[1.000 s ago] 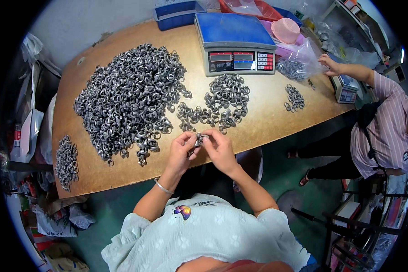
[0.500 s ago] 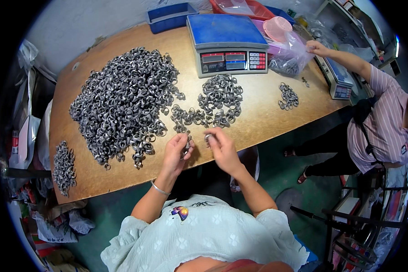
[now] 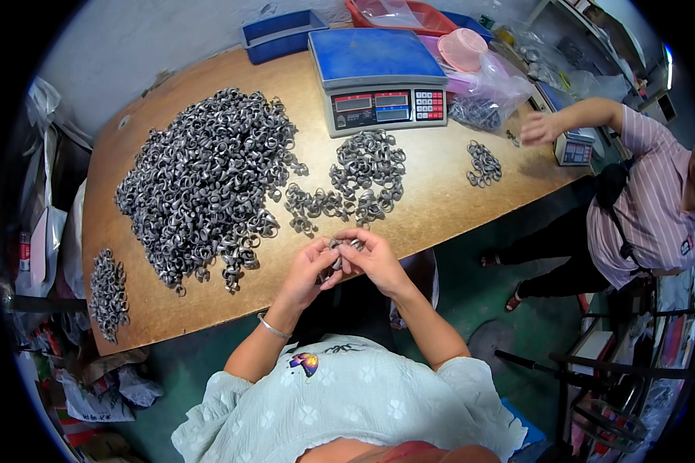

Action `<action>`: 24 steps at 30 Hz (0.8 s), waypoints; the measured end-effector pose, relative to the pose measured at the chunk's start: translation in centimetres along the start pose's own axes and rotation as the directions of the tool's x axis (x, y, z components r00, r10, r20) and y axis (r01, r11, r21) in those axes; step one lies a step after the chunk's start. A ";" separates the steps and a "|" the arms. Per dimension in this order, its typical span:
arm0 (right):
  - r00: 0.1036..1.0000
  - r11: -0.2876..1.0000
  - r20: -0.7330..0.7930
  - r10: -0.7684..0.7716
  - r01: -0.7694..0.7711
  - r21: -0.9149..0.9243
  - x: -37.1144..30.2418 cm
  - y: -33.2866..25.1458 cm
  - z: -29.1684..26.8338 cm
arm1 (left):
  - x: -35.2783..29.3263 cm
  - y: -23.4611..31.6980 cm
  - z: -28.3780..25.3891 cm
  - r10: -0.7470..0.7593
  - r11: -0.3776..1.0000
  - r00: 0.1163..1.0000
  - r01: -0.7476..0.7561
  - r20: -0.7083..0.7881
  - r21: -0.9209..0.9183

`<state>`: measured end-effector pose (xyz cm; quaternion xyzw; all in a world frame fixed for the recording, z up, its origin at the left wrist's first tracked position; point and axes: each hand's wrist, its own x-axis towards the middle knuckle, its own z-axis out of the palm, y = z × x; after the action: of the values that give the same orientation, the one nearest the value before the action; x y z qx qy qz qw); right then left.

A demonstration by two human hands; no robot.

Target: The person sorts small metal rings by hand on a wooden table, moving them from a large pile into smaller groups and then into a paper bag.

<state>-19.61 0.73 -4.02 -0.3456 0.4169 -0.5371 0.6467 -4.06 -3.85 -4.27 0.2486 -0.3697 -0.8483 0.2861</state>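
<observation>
both hands meet around the middle of the frame, by the near edge of the brown table [image 3: 440, 204]. the left hand [image 3: 307, 266] and right hand [image 3: 377, 258] are pinched narrow, fingertips closed on small metal rings [image 3: 336, 244]. fingers hide a lot there, so i honestly can't tell how many. imo, keep the pinch light, turn pieces with the fingertips, and stay low over the tabletop so a slipped one doesn't bounce off. as for looks: dull grey metal, roundish bands, some bits shinier. the big heap [image 3: 201, 185] at left of frame is a knobbly, tangled mound, the smaller pile [image 3: 369, 162] near upper centre is looser, just below the flat, blue-topped scale [image 3: 374, 60].
</observation>
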 end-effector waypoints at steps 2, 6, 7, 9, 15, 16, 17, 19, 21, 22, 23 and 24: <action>1.000 1.000 -0.006 -0.007 0.007 0.018 -0.1 0.1 0.0 | 0.0 -0.1 0.0 -0.007 1.000 1.000 0.007 0.016 0.014; 0.997 0.997 -0.014 -0.072 0.072 0.033 -0.1 0.4 0.1 | -0.2 -0.2 0.0 0.044 0.996 0.998 -0.039 -0.050 0.083; 0.994 0.995 -0.043 -0.101 0.101 0.003 -0.1 0.6 0.1 | -0.2 -0.1 0.2 0.039 0.994 0.996 -0.030 -0.084 0.102; 0.983 0.987 -0.096 -0.158 0.153 -0.057 -0.2 0.9 0.4 | -0.4 0.2 0.9 0.032 0.990 0.988 -0.010 -0.154 0.139; 0.972 0.982 -0.146 -0.186 0.187 -0.007 -0.3 1.2 0.2 | -0.8 -0.2 0.7 0.054 0.951 0.982 0.005 -0.182 0.310; 0.968 0.979 -0.147 -0.201 0.201 -0.014 -0.3 1.4 0.2 | -0.8 -0.3 0.7 0.068 0.952 0.975 0.000 -0.211 0.305; 0.965 0.976 -0.148 -0.217 0.216 -0.020 -0.2 1.5 0.3 | -0.7 -0.5 0.8 0.082 0.954 0.967 -0.006 -0.239 0.301; 0.966 0.976 -0.140 -0.216 0.213 -0.035 -0.2 1.9 0.2 | -0.5 -0.9 0.8 0.110 0.956 0.955 -0.026 -0.277 0.293; 0.975 0.983 -0.124 -0.183 0.178 -0.052 -0.2 1.9 0.1 | -0.4 -1.1 0.7 0.139 0.957 0.945 -0.052 -0.295 0.285; 0.976 0.981 -0.109 -0.187 0.179 -0.080 -0.3 1.6 0.1 | -0.4 -1.1 0.7 0.160 0.949 0.936 -0.058 -0.314 0.310; 0.977 0.978 -0.095 -0.191 0.181 -0.108 -0.4 1.3 0.2 | -0.4 -1.2 0.8 0.182 0.940 0.925 -0.065 -0.332 0.334; 0.978 0.974 -0.082 -0.194 0.182 -0.137 -0.4 0.9 0.3 | -0.4 -1.2 0.8 0.202 0.931 0.915 -0.070 -0.349 0.358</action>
<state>-19.04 1.29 -4.63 -0.3985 0.4462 -0.5839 0.5488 -4.63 -2.51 -4.59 0.4267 -0.4640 -0.6854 0.3645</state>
